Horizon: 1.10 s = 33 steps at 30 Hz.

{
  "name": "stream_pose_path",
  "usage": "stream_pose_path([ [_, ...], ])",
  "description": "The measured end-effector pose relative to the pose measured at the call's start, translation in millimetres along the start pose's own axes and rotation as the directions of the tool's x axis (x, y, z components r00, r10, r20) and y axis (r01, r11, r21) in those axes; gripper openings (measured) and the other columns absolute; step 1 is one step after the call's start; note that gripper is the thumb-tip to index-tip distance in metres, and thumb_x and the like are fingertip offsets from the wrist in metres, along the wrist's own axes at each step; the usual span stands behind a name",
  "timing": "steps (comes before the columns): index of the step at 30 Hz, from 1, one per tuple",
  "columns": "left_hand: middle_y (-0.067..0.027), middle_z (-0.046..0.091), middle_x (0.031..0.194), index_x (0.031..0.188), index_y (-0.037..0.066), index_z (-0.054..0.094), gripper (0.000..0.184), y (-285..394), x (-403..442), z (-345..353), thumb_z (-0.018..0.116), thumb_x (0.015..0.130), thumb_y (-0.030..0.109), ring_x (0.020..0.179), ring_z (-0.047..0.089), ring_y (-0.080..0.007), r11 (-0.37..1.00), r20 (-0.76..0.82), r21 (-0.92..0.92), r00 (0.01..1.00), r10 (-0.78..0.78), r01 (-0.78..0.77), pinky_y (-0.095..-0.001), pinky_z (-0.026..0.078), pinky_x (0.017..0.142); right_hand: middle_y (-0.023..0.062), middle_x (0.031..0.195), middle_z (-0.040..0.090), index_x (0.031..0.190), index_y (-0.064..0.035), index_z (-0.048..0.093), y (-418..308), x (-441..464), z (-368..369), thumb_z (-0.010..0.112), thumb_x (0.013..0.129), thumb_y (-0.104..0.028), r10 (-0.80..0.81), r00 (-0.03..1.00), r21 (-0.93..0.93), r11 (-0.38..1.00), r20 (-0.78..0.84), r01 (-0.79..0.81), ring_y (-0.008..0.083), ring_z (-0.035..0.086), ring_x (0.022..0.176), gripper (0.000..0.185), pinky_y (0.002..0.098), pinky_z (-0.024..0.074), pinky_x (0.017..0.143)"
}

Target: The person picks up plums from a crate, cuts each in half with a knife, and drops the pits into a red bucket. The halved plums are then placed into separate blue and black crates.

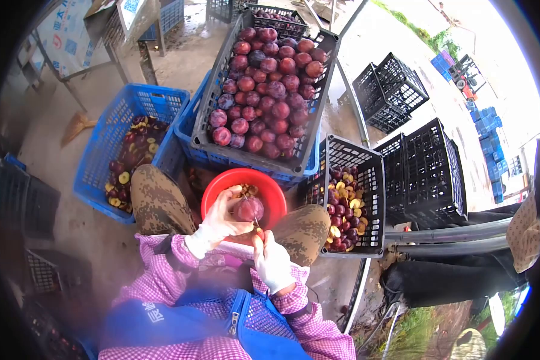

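Observation:
My left hand point(217, 221), in a white glove with the fingertips showing, holds a whole-looking reddish plum point(248, 209) over a red basin point(276, 195). Small pits or scraps lie in the basin's bottom. My right hand point(272, 261), also gloved in white, is closed round the short reddish handle of a small knife point(258, 232). The knife's thin blade reaches up to the plum's lower side; whether it has cut in cannot be made out. The basin sits between my knees, in front of a large black crate point(201, 141) heaped with whole plums.
To the left, a blue crate point(99, 150) holds cut, dark plums. To the right, a black crate point(375, 198) contains halved plums with yellow flesh. Stacked black crates point(429, 174) stand beyond it. Another person's dark-clothed leg point(462, 276) extends at the right. A forklift point(465, 78) is farther off.

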<state>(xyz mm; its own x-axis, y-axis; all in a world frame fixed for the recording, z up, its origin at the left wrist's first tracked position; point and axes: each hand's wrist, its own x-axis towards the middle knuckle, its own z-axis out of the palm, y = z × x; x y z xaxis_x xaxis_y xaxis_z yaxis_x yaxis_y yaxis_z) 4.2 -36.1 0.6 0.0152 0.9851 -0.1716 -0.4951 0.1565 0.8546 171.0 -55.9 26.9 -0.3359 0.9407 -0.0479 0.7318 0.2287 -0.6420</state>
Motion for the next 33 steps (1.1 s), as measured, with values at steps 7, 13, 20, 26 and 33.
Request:
stream_pose_path([
  [7, -0.0083, 0.056, 0.113, 0.121, 0.002, 0.048, 0.062, 5, 4, 2, 0.08, 0.069, 0.014, 0.103, 0.056, -0.0193, 0.99, 0.085, 0.13, 0.994, -0.063, 0.052, -0.0329, 0.046, 0.091, 0.0207, 0.065, 0.059, 0.093, -0.0032, 0.049, -6, -8, 4, 0.051, 0.093, -0.025, -0.041, 0.997, -0.038, 0.999, -0.069, 0.038, 0.0392, 0.059, 0.059, 0.022, 0.0459, 0.0464, 0.052],
  [13, -0.0076, 0.057, 0.109, 0.116, 0.003, 0.05, 0.057, 29, -6, 23, 0.078, 0.068, 0.013, 0.106, 0.053, -0.016, 0.758, 0.224, 0.517, 0.918, 0.328, -0.397, -0.0312, 0.042, 0.094, 0.0265, 0.074, 0.06, 0.099, 0.0002, 0.051, -9, -16, -4, 0.047, 0.093, -0.018, 0.029, 0.999, 0.223, 0.974, 0.038, -0.037, 0.0439, 0.06, 0.068, 0.019, 0.0479, 0.0459, 0.058],
  [20, -0.0053, 0.063, 0.098, 0.114, 0.006, 0.053, 0.051, -1, -1, 22, 0.074, 0.078, 0.035, 0.098, 0.061, -0.0198, 0.794, 0.111, -0.515, 0.944, -0.31, 0.321, -0.0373, 0.048, 0.09, 0.0266, 0.076, 0.06, 0.098, 0.0006, 0.051, -13, 1, -4, 0.048, 0.093, -0.022, 0.075, 0.995, 0.009, 0.997, 0.07, -0.075, 0.0434, 0.06, 0.071, 0.023, 0.0468, 0.0472, 0.06],
  [26, -0.0065, 0.062, 0.091, 0.118, 0.008, 0.05, 0.047, -1, 13, 13, 0.069, 0.083, 0.032, 0.091, 0.062, -0.0207, 0.988, 0.099, -0.153, 0.994, 0.052, -0.036, -0.0344, 0.05, 0.083, 0.0275, 0.076, 0.06, 0.102, 0.0008, 0.052, -16, 7, -6, 0.048, 0.093, -0.024, 0.074, 0.994, 0.267, 0.959, 0.081, -0.093, 0.0454, 0.059, 0.07, 0.027, 0.0497, 0.047, 0.062],
  [33, -0.0107, 0.064, 0.092, 0.113, 0.006, 0.052, 0.055, -14, 10, 23, 0.067, 0.08, 0.048, 0.089, 0.063, -0.0248, 0.805, 0.031, -0.559, 0.975, -0.219, 0.198, -0.043, 0.047, 0.093, 0.0263, 0.076, 0.061, 0.104, 0.0008, 0.052, -11, 7, 20, 0.049, 0.093, -0.024, 0.076, 0.996, 0.074, 0.995, -0.047, -0.073, 0.0452, 0.059, 0.07, 0.028, 0.0486, 0.0473, 0.061],
])
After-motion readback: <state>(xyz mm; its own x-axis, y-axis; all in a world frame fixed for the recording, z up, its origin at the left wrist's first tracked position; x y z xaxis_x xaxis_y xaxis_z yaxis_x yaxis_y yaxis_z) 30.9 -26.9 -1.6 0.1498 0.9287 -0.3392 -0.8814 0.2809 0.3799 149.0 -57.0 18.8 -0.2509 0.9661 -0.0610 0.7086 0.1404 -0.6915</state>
